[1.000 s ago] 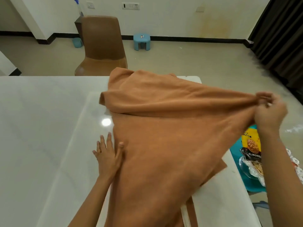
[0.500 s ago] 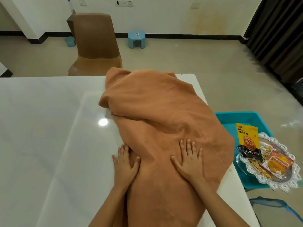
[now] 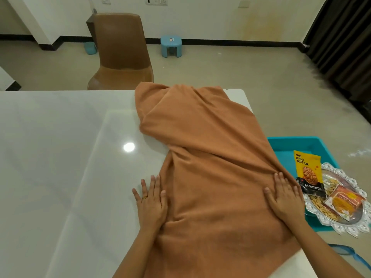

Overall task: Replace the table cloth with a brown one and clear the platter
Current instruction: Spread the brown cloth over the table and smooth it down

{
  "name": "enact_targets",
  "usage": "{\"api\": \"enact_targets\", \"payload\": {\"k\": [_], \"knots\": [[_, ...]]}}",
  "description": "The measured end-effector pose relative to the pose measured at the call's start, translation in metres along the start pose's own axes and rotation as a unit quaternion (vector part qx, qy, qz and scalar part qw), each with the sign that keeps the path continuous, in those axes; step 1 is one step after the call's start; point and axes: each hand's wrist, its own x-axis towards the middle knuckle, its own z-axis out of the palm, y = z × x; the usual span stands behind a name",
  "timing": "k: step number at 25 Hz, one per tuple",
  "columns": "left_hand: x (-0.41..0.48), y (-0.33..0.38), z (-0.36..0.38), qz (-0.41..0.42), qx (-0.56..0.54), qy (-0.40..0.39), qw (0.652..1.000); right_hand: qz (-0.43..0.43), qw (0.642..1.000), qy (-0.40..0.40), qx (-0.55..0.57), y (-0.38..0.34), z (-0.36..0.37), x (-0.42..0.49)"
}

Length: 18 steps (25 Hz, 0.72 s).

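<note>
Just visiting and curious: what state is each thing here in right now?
Brown cloth: rumpled, only partly spread on table.
Left hand: flat, fingers straight, at cloth's left edge.
Right hand: flat on cloth's right edge.
Platter: holds snack packets, not cleared.

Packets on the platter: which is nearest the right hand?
The yellow-and-black almonds pouch, just beside the right hand; the orange packet lies farther right on the platter.

The glossy white surface (image 3: 60, 157) carries a rumpled brown fabric table cloth (image 3: 210, 167), which runs along its right side from the far edge to the near one. The left hand (image 3: 150, 203) lies flat with straight fingers, partly on the bare surface at the cloth's left edge.
</note>
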Motion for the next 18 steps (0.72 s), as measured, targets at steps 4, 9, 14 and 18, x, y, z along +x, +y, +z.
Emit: {"api": "enact_targets", "payload": {"k": [4, 9, 14, 18], "knots": [[0.004, -0.025, -0.009, -0.058, 0.059, 0.007, 0.997, 0.013, 0.999, 0.024, -0.02, -0.025, 0.001, -0.011], [0.007, -0.082, -0.035, -0.191, 0.064, 0.03, 0.979, -0.072, 0.997, 0.014, 0.023, -0.109, 0.025, -0.034], [-0.003, -0.141, -0.06, -0.306, 0.07, 0.045, 0.948, -0.108, 0.993, 0.016, 0.037, -0.174, 0.035, -0.067], [0.014, -0.118, -0.063, -0.221, 0.023, 0.083, 0.971, -0.104, 0.993, 0.042, 0.046, -0.167, 0.042, -0.086]]}}
